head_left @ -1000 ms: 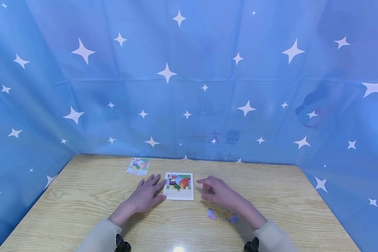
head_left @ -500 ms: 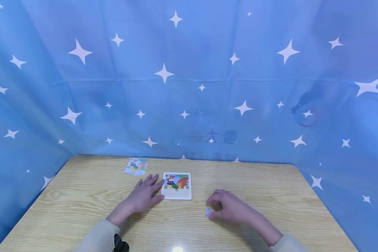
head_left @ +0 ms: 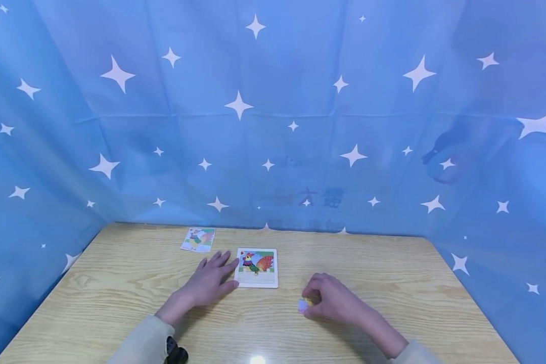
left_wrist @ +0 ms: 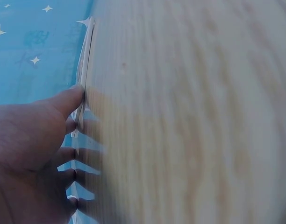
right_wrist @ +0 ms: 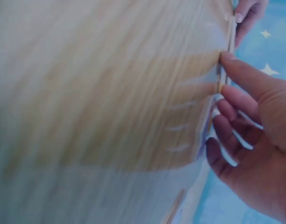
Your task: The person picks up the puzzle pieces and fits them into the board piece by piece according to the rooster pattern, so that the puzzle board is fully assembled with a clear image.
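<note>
Here's the right hand (right_wrist: 262,116), in from the side, palm showing, and look at that: thumb and forefinger have a thin piece (right_wrist: 218,72) pinched right at the tabletop (right_wrist: 101,88)! The other three fingers curl loosely below. Up in the top corner, there's the left hand (right_wrist: 249,14), thumb tip against the end of a pale flat board (right_wrist: 232,39), seen almost edge-on. Down at the bottom, another piece (right_wrist: 175,206) lies apart from the fingers, showing its light wooden edge. The wood shines, a brownish reflection of the hand spreading across its blurred grain. Beyond, a blue curtain (right_wrist: 277,44) with white stars.
</note>
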Tool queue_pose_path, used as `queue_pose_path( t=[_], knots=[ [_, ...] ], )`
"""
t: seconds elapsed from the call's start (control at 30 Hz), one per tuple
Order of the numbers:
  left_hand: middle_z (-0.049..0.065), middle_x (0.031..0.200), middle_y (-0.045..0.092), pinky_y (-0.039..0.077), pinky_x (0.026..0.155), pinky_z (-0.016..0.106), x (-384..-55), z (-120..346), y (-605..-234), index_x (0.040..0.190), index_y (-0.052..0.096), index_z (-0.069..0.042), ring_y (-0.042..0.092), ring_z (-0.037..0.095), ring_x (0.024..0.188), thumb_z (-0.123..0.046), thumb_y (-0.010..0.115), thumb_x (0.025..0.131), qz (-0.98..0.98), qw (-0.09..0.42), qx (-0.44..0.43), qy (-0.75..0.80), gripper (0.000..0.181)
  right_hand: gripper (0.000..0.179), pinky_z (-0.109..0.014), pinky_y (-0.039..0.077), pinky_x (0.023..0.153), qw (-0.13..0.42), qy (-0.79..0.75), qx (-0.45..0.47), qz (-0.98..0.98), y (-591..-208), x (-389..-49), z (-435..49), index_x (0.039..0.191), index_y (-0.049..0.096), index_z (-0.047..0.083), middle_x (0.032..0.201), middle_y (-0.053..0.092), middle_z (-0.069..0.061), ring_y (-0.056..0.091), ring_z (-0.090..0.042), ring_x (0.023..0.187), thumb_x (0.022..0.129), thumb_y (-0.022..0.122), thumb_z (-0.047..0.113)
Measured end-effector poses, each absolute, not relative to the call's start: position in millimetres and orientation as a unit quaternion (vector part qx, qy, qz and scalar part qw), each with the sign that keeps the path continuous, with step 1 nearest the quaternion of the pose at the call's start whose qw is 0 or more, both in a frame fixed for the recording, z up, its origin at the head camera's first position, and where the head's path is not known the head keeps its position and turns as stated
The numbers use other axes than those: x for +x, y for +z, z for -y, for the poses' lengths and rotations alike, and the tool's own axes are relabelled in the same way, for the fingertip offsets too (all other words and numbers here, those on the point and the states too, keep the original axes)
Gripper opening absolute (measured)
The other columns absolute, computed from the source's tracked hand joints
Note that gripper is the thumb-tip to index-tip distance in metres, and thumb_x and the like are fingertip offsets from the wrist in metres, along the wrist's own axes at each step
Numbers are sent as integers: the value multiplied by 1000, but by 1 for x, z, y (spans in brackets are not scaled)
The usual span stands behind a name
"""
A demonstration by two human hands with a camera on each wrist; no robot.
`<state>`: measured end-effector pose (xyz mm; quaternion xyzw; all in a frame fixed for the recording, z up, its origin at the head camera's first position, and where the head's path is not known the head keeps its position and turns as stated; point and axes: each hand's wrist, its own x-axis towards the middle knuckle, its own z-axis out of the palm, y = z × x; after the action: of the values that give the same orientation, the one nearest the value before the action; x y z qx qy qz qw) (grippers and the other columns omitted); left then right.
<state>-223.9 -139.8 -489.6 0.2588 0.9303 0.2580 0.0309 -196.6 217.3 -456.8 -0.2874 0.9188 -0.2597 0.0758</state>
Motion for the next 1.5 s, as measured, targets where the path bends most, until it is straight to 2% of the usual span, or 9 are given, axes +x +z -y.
queue_pose_path(
  t=[0.33, 0.73, 0.9, 1.07, 1.33, 1.5],
  knots=[
    [29, 160, 33, 17, 113, 74, -216, 136, -471, 152, 48, -1, 24, 51, 148, -33, 62, 104, -931, 48, 252, 259, 59, 30, -27, 48, 71, 100, -297, -237, -920, -458, -195, -216, 93, 72, 13, 88, 59, 8, 54, -9, 81, 73, 94, 19],
    [26, 161, 33, 18, 113, 74, -224, 141, -491, 153, 47, -5, 24, 50, 149, -34, 63, 103, -932, 23, 260, 253, 60, 30, -25, 50, 68, 114, -360, -266, -887, -463, -197, -215, 96, 64, 14, 84, 61, 5, 56, -9, 76, 80, 89, 15],
    [27, 160, 34, 19, 112, 75, -222, 140, -490, 152, 49, -3, 25, 51, 148, -34, 62, 103, -931, 22, 259, 258, 60, 22, -25, 49, 63, 134, -393, -253, -874, -459, -197, -213, 98, 66, 13, 83, 64, 6, 57, -10, 72, 85, 84, 11],
    [29, 158, 36, 20, 110, 76, -222, 141, -488, 151, 49, -2, 26, 53, 146, -37, 61, 104, -926, 16, 267, 266, 60, 14, -25, 48, 60, 126, -402, -244, -874, -453, -198, -208, 100, 69, 14, 84, 66, 6, 58, -10, 70, 90, 79, 9],
    [32, 156, 37, 20, 109, 77, -220, 140, -483, 149, 51, 1, 28, 55, 144, -35, 62, 103, -921, 12, 275, 274, 59, 15, -27, 53, 68, 102, -409, -255, -870, -451, -206, -192, 106, 70, 10, 90, 68, 7, 62, -12, 80, 93, 72, 2],
    [30, 158, 35, 19, 111, 76, -221, 141, -488, 152, 48, -2, 26, 53, 146, -38, 60, 104, -925, 11, 274, 262, 61, 15, -28, 54, 75, 86, -424, -248, -867, -451, -212, -178, 108, 70, 9, 96, 69, 6, 65, -15, 88, 94, 72, 3]
  ],
)
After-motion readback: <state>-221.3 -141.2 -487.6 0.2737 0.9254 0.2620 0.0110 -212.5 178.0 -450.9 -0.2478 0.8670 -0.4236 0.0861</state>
